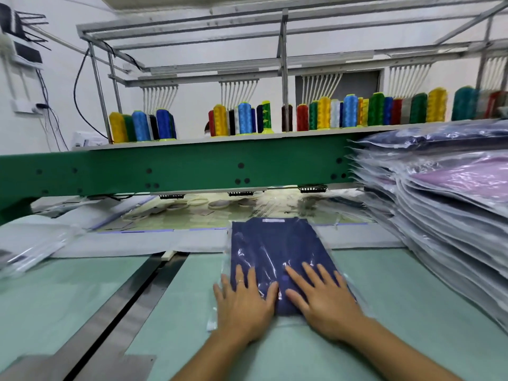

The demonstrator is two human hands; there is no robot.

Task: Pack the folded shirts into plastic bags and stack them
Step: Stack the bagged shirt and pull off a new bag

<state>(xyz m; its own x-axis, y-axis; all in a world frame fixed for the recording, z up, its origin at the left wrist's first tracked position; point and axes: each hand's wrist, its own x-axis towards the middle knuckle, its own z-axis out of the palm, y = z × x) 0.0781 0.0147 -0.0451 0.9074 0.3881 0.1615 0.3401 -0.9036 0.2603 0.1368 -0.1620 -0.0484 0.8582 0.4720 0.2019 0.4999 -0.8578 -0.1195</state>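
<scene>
Our left hand (243, 306) and right hand (327, 303) press flat on a blue shirt (277, 243) inside a clear plastic bag (226, 259). Each grip is spread wide, fingers straight. The shirt lies on the green tabletop (412, 312), at 12 o'clock from us. At 3 o'clock from it sits a tall stack of bagged shirts (453, 210).

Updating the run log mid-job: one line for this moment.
left hand: pressing flat on navy folded shirt in clear plastic bag | right hand: same | stack of bagged shirts: at right
</scene>
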